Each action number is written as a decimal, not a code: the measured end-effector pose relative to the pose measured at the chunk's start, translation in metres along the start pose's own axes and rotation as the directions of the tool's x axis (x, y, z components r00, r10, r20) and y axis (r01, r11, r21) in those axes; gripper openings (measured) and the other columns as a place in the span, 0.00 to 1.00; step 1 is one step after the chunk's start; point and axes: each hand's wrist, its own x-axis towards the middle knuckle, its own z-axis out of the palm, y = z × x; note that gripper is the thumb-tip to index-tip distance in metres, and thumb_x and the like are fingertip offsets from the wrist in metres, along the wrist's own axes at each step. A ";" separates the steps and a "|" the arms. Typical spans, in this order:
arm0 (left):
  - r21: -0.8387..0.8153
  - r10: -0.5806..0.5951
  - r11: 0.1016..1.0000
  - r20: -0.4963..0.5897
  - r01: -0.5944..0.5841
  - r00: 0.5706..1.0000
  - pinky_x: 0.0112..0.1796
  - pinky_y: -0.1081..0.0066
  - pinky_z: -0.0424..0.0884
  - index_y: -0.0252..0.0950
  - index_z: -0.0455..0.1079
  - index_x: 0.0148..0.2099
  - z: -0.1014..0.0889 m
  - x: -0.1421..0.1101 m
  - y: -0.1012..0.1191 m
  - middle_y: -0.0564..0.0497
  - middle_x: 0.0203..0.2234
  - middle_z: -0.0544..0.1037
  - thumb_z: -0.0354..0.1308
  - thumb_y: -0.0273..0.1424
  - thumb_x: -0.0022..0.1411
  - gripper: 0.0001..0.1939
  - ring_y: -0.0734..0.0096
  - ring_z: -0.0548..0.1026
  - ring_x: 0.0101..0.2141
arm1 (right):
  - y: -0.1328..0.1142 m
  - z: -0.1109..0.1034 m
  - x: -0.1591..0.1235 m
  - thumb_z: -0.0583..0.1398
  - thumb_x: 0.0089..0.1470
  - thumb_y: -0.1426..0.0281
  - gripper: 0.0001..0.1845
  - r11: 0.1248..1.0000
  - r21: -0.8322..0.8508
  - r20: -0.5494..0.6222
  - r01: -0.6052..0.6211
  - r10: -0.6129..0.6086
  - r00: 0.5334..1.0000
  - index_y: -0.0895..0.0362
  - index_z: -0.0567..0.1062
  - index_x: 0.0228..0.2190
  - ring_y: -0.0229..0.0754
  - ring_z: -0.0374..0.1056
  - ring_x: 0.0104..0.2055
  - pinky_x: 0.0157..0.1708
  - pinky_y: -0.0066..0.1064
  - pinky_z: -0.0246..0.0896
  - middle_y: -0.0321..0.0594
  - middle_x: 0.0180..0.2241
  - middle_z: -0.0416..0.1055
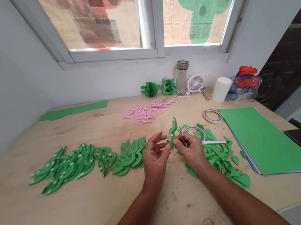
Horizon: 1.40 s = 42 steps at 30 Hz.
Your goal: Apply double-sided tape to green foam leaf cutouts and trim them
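Note:
A curvy green paper cutout (173,127) with small white tabs stands up between my two hands. My left hand (154,158) pinches its lower end with the thumb, the other fingers curled loosely behind. On the other side, my right hand (194,151) has its thumb and fingertip at the same cutout. The right hand also holds dark scissors (183,137), blades pointing up and their handles mostly hidden by the fingers. Green paper scraps (219,158) lie under and beside my right hand. Close to my left hand is a pile of curved green cutouts (129,156).
Further left lie green leaf shapes with white tabs (69,165). Pink cutouts (144,112) and two green paper balls (150,89) sit behind. Around the right are tape rolls (213,116), a white pen (215,142), coloured sheets (269,142), a bottle (182,79) and a fan (194,83).

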 end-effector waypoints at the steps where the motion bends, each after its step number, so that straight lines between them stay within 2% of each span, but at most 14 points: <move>1: 0.019 0.014 1.000 0.028 -0.014 1.000 0.31 0.72 0.70 0.38 0.68 0.45 0.000 0.000 0.000 0.48 0.39 0.74 0.64 0.30 0.45 0.22 0.71 0.74 0.32 | 0.000 0.000 0.000 0.58 0.46 0.65 0.11 1.000 -0.009 -0.011 0.002 -0.002 1.000 0.57 0.64 0.20 0.31 0.47 0.19 0.18 0.24 0.43 0.28 0.16 0.52; 5: 0.088 0.039 0.995 0.122 -0.050 0.992 0.35 0.71 0.70 0.36 0.71 0.41 -0.001 -0.002 -0.006 0.48 0.34 0.76 0.63 0.29 0.47 0.16 0.68 0.73 0.34 | 0.000 0.000 0.001 0.58 0.46 0.65 0.12 1.000 -0.031 -0.017 0.002 -0.003 1.000 0.57 0.64 0.19 0.31 0.46 0.19 0.18 0.24 0.42 0.27 0.16 0.50; 12: 0.099 0.017 0.995 0.119 -0.029 0.993 0.35 0.71 0.69 0.35 0.73 0.38 -0.001 -0.002 -0.005 0.49 0.31 0.77 0.62 0.31 0.49 0.12 0.69 0.73 0.33 | -0.004 -0.001 0.000 0.59 0.46 0.62 0.14 1.000 -0.017 0.002 0.004 -0.004 1.000 0.58 0.65 0.18 0.31 0.47 0.19 0.18 0.24 0.43 0.28 0.15 0.52; 15: 0.037 -0.043 0.999 0.111 0.039 0.993 0.31 0.73 0.68 0.35 0.73 0.36 0.000 -0.001 -0.002 0.50 0.29 0.76 0.63 0.31 0.48 0.11 0.71 0.72 0.30 | -0.005 -0.001 -0.001 0.59 0.47 0.62 0.15 1.000 -0.014 0.004 0.026 -0.026 1.000 0.58 0.65 0.18 0.31 0.49 0.19 0.19 0.24 0.44 0.29 0.15 0.54; 20: -0.198 -0.214 0.952 0.107 0.232 0.971 0.28 0.73 0.68 0.34 0.72 0.34 -0.001 0.002 -0.001 0.50 0.30 0.75 0.63 0.31 0.46 0.11 0.73 0.72 0.27 | -0.006 0.000 -0.002 0.58 0.48 0.59 0.17 0.999 -0.037 0.034 0.040 -0.039 0.999 0.58 0.64 0.18 0.31 0.48 0.20 0.18 0.24 0.44 0.29 0.16 0.53; 25: -0.318 -0.287 0.891 0.164 0.326 0.944 0.30 0.72 0.69 0.34 0.73 0.36 -0.003 0.005 0.003 0.49 0.31 0.77 0.64 0.29 0.46 0.12 0.72 0.73 0.29 | -0.009 0.001 -0.004 0.57 0.49 0.61 0.16 0.983 -0.101 0.131 0.154 -0.140 0.981 0.57 0.63 0.17 0.32 0.47 0.21 0.19 0.24 0.43 0.30 0.17 0.53; 28: -0.331 -0.295 0.880 0.185 0.342 0.938 0.32 0.72 0.69 0.33 0.73 0.37 -0.004 0.007 0.009 0.47 0.29 0.78 0.64 0.28 0.47 0.13 0.71 0.74 0.30 | -0.010 0.000 -0.005 0.57 0.49 0.63 0.15 0.971 -0.123 0.169 0.206 -0.185 0.968 0.57 0.63 0.17 0.32 0.48 0.21 0.20 0.25 0.43 0.30 0.18 0.53; 34: -0.344 -0.292 0.877 0.174 0.336 0.940 0.29 0.75 0.68 0.32 0.75 0.37 -0.009 0.011 0.019 0.49 0.25 0.77 0.64 0.26 0.44 0.13 0.74 0.72 0.25 | -0.006 -0.001 -0.003 0.58 0.47 0.65 0.14 0.965 -0.148 0.220 0.216 -0.181 0.959 0.57 0.62 0.17 0.32 0.49 0.21 0.20 0.25 0.43 0.30 0.17 0.53; 42: -0.337 -0.287 0.894 0.079 0.296 0.955 0.22 0.79 0.64 0.32 0.75 0.34 -0.008 0.014 0.017 0.53 0.22 0.74 0.68 0.28 0.40 0.14 0.80 0.68 0.20 | -0.005 -0.001 -0.004 0.58 0.47 0.66 0.16 0.963 -0.194 0.247 0.186 -0.135 0.960 0.56 0.58 0.15 0.31 0.48 0.20 0.19 0.24 0.42 0.29 0.16 0.51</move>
